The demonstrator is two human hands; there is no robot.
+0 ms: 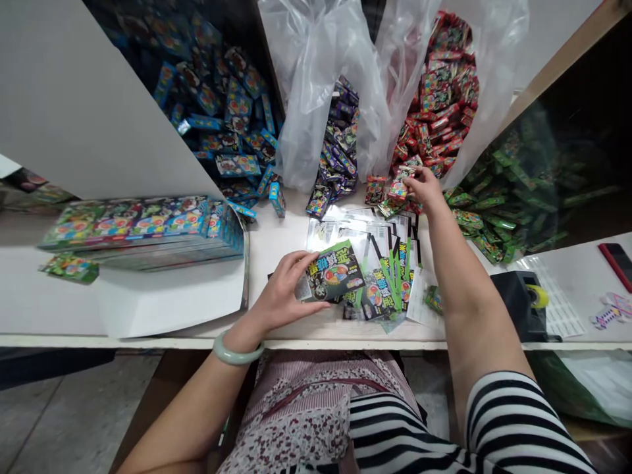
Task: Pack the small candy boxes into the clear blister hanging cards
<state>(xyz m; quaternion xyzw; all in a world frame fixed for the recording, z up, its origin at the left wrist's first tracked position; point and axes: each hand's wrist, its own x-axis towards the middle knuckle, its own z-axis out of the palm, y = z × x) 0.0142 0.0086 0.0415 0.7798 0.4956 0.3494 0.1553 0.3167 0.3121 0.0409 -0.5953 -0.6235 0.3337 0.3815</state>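
My left hand [285, 289], with a pale green bangle at the wrist, grips a black and green printed packet [336, 271] between thumb and fingers. Beneath and right of that packet, more flat packets [378, 293] lie overlapping on the table. Farther back, my right hand [425, 189] pinches a small red box [401, 183] at the front of the red box heap. Another red box [374, 190] stands just left of it. Small purple boxes [340, 148] spill from a plastic bag behind the flat packets.
Blue boxes [239, 164] fill the back left, red boxes [437, 92] a plastic bag [498, 85], green boxes [486, 220] the right. A white tray [172, 296] holds stacked multicoloured boxes [148, 224]. A tape dispenser [518, 299] and a phone [617, 263] lie right.
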